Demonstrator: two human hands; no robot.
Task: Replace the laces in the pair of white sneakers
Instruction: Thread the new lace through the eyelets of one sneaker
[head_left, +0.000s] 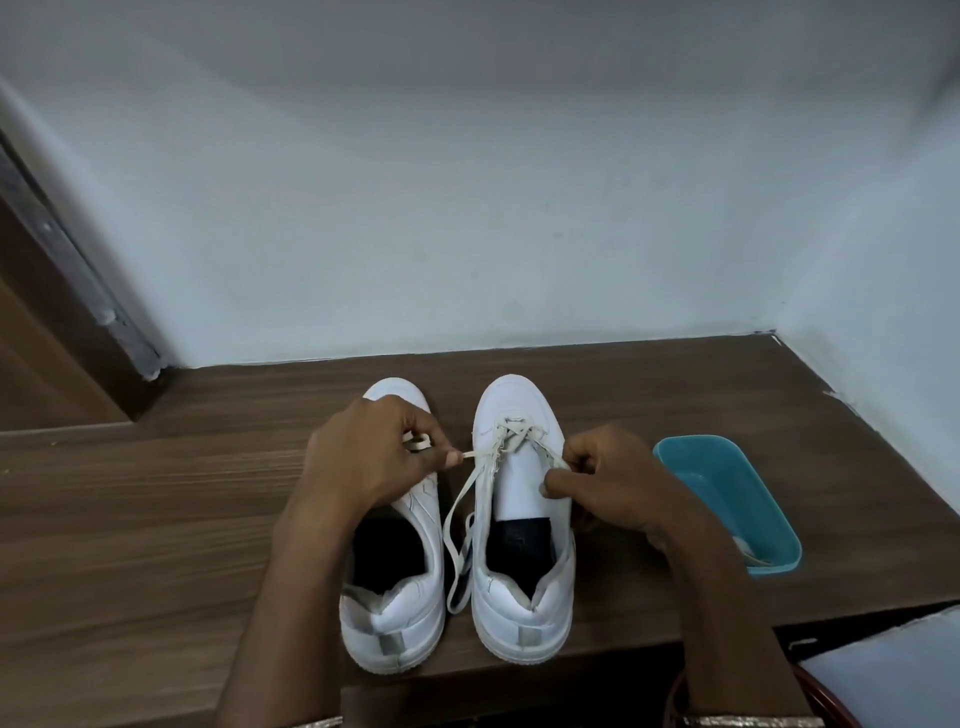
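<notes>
The right sneaker (521, 486) stands on the desk (156, 509) with its toe towards the wall (467, 208) and its heel towards you. An off-white lace (460, 501) is threaded only through the eyelets nearest the toe, where it crosses over itself. The white tongue and the dark insole behind it lie uncovered. From that crossing one strand runs out to the left, and your left hand (363, 457) is clenched on it, pinching it between thumb and fingertip just beside the shoe's left edge. A short loop of lace shows by the fingers of that hand. A longer strand drops from the same side and trails down the gap between the two shoes, ending near the right sneaker's heel. Your right hand (613, 483) is curled at the shoe's right eyelet row, pinching the lace there with thumb and forefinger, knuckles up. The left sneaker (400, 603) stands just beside its pair, pointing the same way. Your left hand hangs over its forepart, so how the front of it is laced cannot be told. To the right of the shoes, near your right wrist, a teal tray (727, 483) lies on the desk at an angle. Something pale sits in its near end, too small to make out. The desk is dark wood grain and fits into a corner of the pale wall.
</notes>
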